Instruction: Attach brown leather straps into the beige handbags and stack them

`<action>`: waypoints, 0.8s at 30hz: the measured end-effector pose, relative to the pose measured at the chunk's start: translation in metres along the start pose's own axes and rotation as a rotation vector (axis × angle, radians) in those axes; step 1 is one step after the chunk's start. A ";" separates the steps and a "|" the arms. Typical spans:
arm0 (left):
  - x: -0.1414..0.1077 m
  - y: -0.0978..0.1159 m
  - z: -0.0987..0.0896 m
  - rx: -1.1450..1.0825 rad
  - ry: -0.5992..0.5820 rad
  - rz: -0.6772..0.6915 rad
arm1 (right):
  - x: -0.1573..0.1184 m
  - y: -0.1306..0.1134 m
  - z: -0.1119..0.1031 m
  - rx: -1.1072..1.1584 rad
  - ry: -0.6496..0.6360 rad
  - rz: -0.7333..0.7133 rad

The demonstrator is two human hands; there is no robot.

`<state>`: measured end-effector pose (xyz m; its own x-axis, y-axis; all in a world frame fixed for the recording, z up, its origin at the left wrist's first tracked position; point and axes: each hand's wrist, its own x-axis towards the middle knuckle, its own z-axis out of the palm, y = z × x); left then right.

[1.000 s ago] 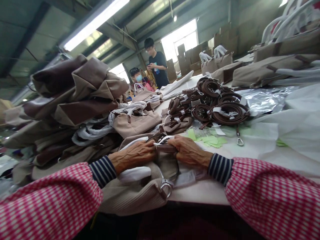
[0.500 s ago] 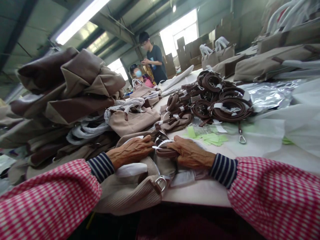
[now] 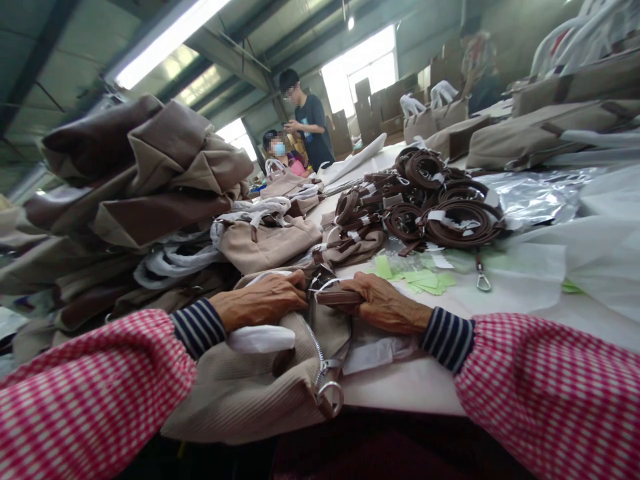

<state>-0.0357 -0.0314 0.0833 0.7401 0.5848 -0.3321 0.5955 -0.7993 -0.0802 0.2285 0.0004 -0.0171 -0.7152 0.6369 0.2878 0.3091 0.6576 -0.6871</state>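
A beige ribbed handbag (image 3: pixel 255 387) lies in front of me at the table's near edge, its metal zipper and ring turned to the right. My left hand (image 3: pixel 265 298) is closed at the bag's upper edge, beside a white-wrapped handle (image 3: pixel 263 339). Its fingertips press near the zipper's far end. My right hand (image 3: pixel 387 301) grips a coiled brown strap (image 3: pixel 340 298) with a white wrap around it, over the bag's right side. What lies under the left fingers is partly hidden.
Stacked beige and brown bags (image 3: pixel 165 200) rise at left. Coiled brown straps (image 3: pixel 460 217) are heaped beyond my right hand, near green paper slips (image 3: pixel 425 280) and clear plastic film (image 3: pixel 540 193). More bags (image 3: pixel 545 133) lie at far right. Two people are at the back, one standing (image 3: pixel 311 130).
The strap coil has tilted flatter in my right hand. The bag's near end has swung slightly down, with its ring now lower and further right. A blurred figure shows at the back right.
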 end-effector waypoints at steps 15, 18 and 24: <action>-0.006 0.039 -0.026 -0.004 0.206 -0.016 | 0.020 -0.050 0.018 -0.767 0.026 -0.433; -0.003 0.029 -0.012 -0.010 0.238 -0.005 | 0.034 -0.056 0.029 -0.512 -0.149 -0.359; -0.016 0.013 0.015 -0.044 0.365 -0.118 | 0.022 -0.057 0.022 0.207 -0.249 -0.279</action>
<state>-0.0449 -0.0533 0.0737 0.7232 0.6898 0.0342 0.6905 -0.7212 -0.0546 0.1812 -0.0314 0.0136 -0.8911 0.3124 0.3292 -0.0321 0.6802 -0.7324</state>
